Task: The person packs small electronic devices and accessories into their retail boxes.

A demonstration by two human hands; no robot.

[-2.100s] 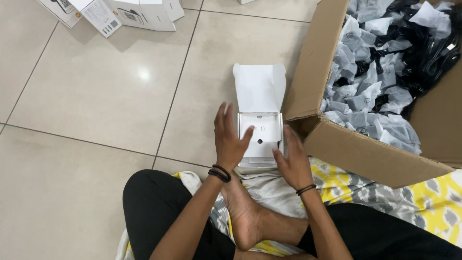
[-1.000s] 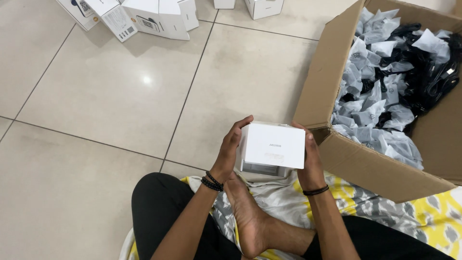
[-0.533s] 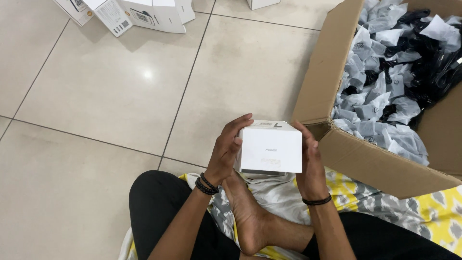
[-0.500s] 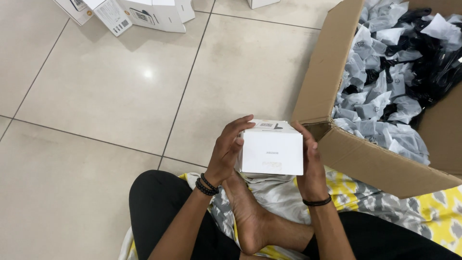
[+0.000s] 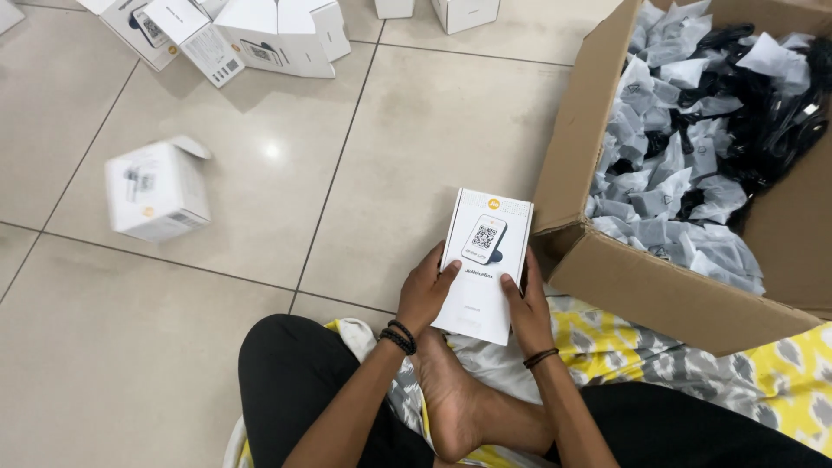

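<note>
Hands both clamped on the white product box (image 5: 483, 264) at lower centre of the frame, left hand (image 5: 426, 290) and right hand (image 5: 526, 303) on its side edges, so I'd keep fingertips off the flaps.

Both hands (image 5: 472, 299) together, fingers (image 5: 446, 269) curled

Beige tiled floor (image 5: 217, 364): white cartons (image 5: 260, 35) upper left, lone white carton (image 5: 158, 189) (blurred) left, cardboard box (image 5: 641, 277) right.
</note>
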